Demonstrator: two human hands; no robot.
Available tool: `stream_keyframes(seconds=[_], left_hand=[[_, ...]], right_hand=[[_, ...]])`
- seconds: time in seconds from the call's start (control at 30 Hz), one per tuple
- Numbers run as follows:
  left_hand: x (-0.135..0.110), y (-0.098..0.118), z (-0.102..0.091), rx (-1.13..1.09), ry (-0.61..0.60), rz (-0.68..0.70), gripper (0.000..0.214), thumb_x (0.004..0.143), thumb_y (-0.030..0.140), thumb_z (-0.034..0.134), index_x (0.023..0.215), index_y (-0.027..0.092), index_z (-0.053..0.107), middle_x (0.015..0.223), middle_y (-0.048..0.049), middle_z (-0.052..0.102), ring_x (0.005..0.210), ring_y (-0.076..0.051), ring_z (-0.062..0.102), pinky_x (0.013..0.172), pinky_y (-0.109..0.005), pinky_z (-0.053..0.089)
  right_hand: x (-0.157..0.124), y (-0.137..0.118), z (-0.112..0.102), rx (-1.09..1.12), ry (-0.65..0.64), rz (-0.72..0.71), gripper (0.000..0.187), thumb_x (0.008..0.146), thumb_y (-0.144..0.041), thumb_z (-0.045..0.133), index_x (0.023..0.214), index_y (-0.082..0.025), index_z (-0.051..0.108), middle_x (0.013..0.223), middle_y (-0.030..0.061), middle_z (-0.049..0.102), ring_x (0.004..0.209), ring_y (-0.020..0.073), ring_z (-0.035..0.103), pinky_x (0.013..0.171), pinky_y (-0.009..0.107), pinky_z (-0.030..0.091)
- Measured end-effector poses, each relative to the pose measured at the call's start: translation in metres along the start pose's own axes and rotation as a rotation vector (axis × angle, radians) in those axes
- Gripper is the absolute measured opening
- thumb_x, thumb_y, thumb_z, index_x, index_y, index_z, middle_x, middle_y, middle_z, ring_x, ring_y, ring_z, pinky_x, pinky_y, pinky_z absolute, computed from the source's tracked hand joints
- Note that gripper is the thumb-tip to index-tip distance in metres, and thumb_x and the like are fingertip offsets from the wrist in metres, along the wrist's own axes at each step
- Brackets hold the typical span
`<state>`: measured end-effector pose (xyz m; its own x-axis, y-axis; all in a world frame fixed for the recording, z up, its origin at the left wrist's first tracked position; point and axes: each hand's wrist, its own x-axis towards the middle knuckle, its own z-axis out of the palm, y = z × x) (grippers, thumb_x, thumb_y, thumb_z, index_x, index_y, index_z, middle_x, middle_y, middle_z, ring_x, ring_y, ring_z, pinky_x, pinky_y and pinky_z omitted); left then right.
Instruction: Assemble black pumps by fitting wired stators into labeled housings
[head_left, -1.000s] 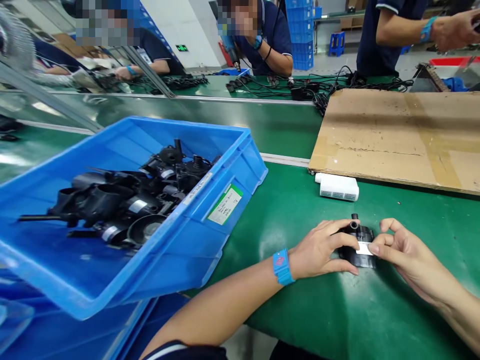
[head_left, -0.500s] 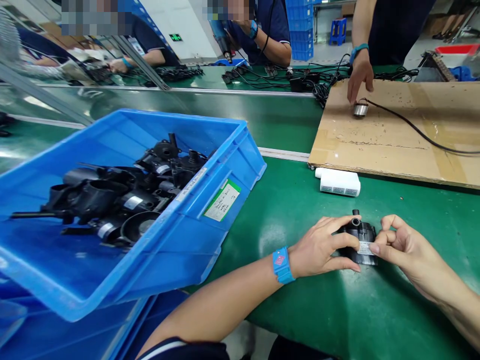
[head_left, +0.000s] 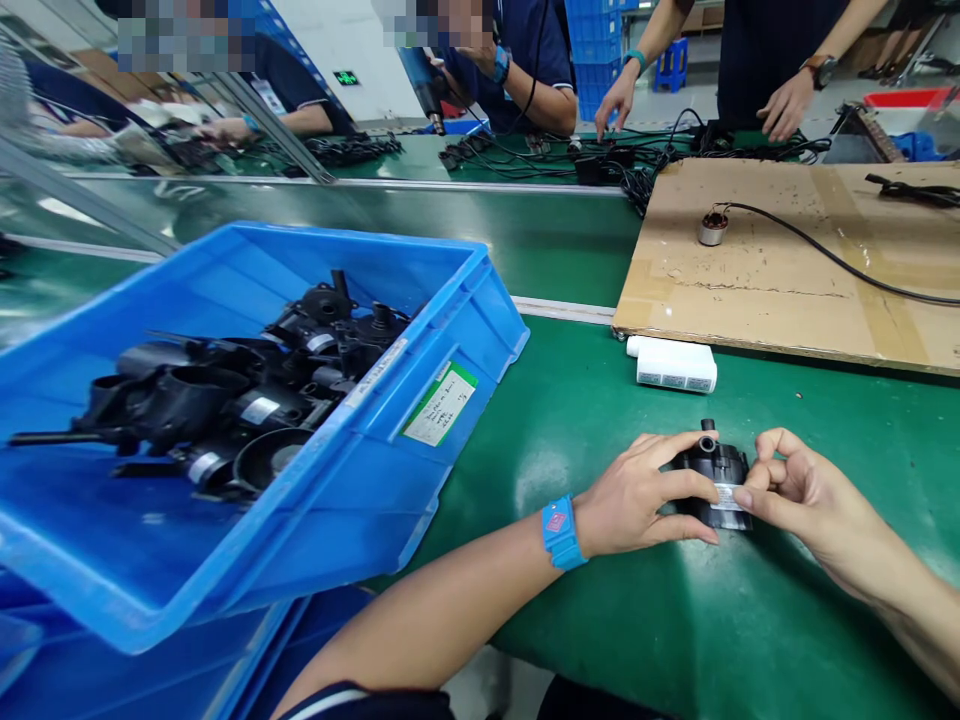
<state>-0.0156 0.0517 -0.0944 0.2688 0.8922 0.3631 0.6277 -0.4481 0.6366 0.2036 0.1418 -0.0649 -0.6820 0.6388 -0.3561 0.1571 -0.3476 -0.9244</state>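
Observation:
A small black pump [head_left: 719, 456] with short pipe stubs stands on the green table, a white printed label [head_left: 724, 497] across its side. My left hand [head_left: 637, 492] wraps round the pump from the left, fingers over its top and side, thumb low. From the right, my right hand [head_left: 806, 495] is closed, its thumb tip pressed at the label's right end and the other fingers curled. Whether that end of the label is stuck down, I cannot tell. Just beyond the pump lies a white roll or bottle-like item [head_left: 675, 364] with small printing.
On the left, a blue crate [head_left: 465, 330] with a tag [head_left: 441, 404] holds several black pumps [head_left: 202, 400]. Cardboard [head_left: 787, 290] at the back right carries a metal motor part [head_left: 712, 228] with a black cable. Co-workers sit or stand across the bench; one holds a heat gun [head_left: 421, 85].
My hands and the pump hold nearly the same pose. Across the bench, a co-worker's hand has left the metal motor part and moved back to the cables; black cable now lies on the cardboard's right.

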Motion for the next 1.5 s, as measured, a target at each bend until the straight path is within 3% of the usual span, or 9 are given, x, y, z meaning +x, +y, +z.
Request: stream_keyframes(seconds=[0.2,0.6,0.8,0.93,1.07,1.2,1.3,1.37,1.5], left_hand=[[0.0,0.0,-0.001,0.008,0.037,0.064,0.04,0.085,0.059,0.07,0.101,0.022,0.076,0.147,-0.0188,0.056,0.129,-0.031,0.061,0.102,-0.041,0.05],[0.001,0.003,-0.006,0.014,-0.001,0.039,0.035,0.09,0.054,0.068,0.111,0.027,0.076,0.147,-0.0137,0.055,0.131,-0.03,0.058,0.105,-0.042,0.051],[0.005,0.007,-0.009,0.009,-0.06,0.051,0.034,0.092,0.044,0.068,0.12,0.028,0.073,0.145,-0.0152,0.049,0.136,-0.031,0.05,0.108,-0.043,0.05],[0.011,0.017,0.0,0.044,-0.116,-0.049,0.043,0.086,0.052,0.072,0.123,0.031,0.071,0.139,-0.0142,0.046,0.133,-0.032,0.047,0.107,-0.048,0.049],[0.021,0.027,0.01,-0.026,-0.1,-0.186,0.049,0.077,0.067,0.075,0.107,0.028,0.076,0.132,-0.0134,0.049,0.134,-0.033,0.044,0.109,-0.05,0.046],[0.03,0.025,-0.009,-0.181,-0.275,-0.126,0.026,0.09,0.048,0.069,0.087,0.024,0.077,0.128,-0.0115,0.057,0.145,-0.034,0.036,0.116,-0.049,0.039],[0.025,0.019,-0.032,-0.272,-0.381,-0.113,0.03,0.09,0.039,0.07,0.116,0.026,0.07,0.154,-0.0108,0.039,0.155,-0.036,0.019,0.12,-0.052,0.033],[0.016,0.014,-0.04,-0.276,-0.284,-0.191,0.047,0.087,0.033,0.07,0.131,0.024,0.055,0.162,-0.0144,0.021,0.156,-0.037,0.015,0.12,-0.054,0.031],[0.0,0.0,-0.036,-0.236,-0.028,-0.331,0.057,0.075,0.026,0.076,0.121,0.022,0.042,0.145,-0.0174,0.035,0.143,-0.034,0.034,0.117,-0.051,0.034]], right_hand=[[0.0,0.003,-0.003,0.008,-0.023,-0.001,0.054,0.079,-0.036,0.087,0.099,-0.026,0.038,0.064,-0.0084,0.059,0.057,0.011,0.045,0.057,0.022,0.034],[0.005,0.01,-0.028,0.016,0.31,-0.189,0.04,0.088,-0.051,0.077,0.102,-0.028,0.048,0.07,-0.0063,0.053,0.07,0.0147,0.054,0.071,0.026,0.041],[0.015,0.012,-0.025,-0.085,0.298,-0.233,0.036,0.091,-0.052,0.073,0.099,-0.025,0.051,0.075,-0.0045,0.053,0.073,0.0141,0.052,0.075,0.026,0.039],[0.017,0.015,-0.022,-0.185,0.301,-0.308,0.034,0.095,-0.054,0.065,0.099,-0.024,0.051,0.077,-0.0036,0.054,0.073,0.0143,0.054,0.072,0.026,0.043],[0.026,0.008,-0.03,-0.371,0.321,-0.42,0.032,0.098,-0.055,0.058,0.097,-0.024,0.05,0.076,-0.0031,0.052,0.069,0.0147,0.052,0.066,0.027,0.045],[0.067,-0.02,-0.055,-0.525,0.367,-0.506,0.033,0.095,-0.054,0.06,0.095,-0.022,0.057,0.083,0.0004,0.06,0.077,0.0171,0.057,0.076,0.03,0.048],[0.126,-0.051,-0.074,-0.673,0.375,-0.489,0.031,0.096,-0.05,0.061,0.1,-0.02,0.065,0.1,0.0057,0.068,0.095,0.022,0.063,0.093,0.037,0.049],[0.173,-0.074,-0.081,-0.775,0.413,-0.44,0.029,0.095,-0.044,0.067,0.106,-0.017,0.068,0.113,0.0087,0.068,0.11,0.0253,0.061,0.104,0.045,0.045],[0.258,-0.113,-0.081,-0.882,0.553,-0.326,0.035,0.095,-0.041,0.07,0.12,-0.016,0.065,0.134,0.0113,0.059,0.128,0.0302,0.053,0.111,0.057,0.039]])
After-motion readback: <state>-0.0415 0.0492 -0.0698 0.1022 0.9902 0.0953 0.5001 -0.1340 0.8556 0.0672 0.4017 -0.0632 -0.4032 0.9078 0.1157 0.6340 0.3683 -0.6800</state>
